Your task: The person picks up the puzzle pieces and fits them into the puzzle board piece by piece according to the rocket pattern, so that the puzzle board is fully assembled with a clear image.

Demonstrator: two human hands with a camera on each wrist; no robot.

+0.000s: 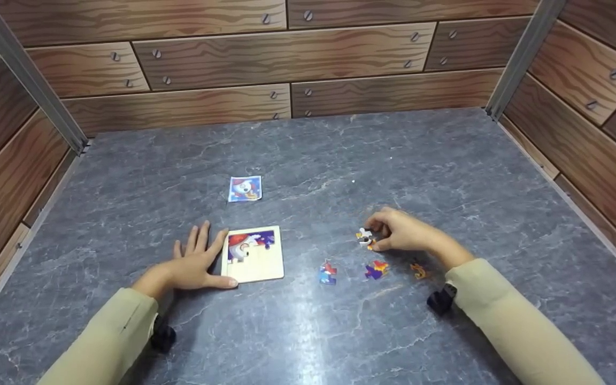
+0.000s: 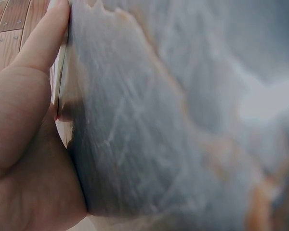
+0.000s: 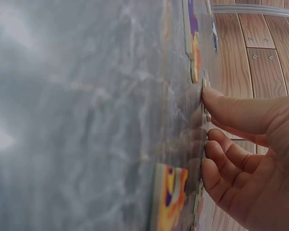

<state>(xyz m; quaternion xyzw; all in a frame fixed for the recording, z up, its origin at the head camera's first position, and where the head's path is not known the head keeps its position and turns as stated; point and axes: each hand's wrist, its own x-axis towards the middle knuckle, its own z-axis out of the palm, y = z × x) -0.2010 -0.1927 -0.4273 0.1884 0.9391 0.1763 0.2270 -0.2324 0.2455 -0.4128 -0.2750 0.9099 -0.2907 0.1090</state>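
Note:
My left hand [image 1: 193, 270] rests beside a square wooden puzzle board [image 1: 265, 264], fingers spread, index finger at its upper left edge and thumb on its lower left corner. Joined picture pieces in red, white and purple fill the upper part of the board; bare pale wood shows below. Off to the right, my right hand [image 1: 401, 231] pinches a white, black and orange puzzle piece [image 1: 363, 236] at the table surface. In the right wrist view, the thumb and curled fingertips [image 3: 213, 166] come down on either side of it.
Three loose pieces lie nearer me: a red and blue one [image 1: 328, 274], a purple and orange one [image 1: 376, 270] and a small orange one [image 1: 418, 270]. A small picture card [image 1: 245, 189] lies behind the board. Wood-patterned walls [image 1: 286, 53] enclose the grey marbled table [image 1: 308, 149].

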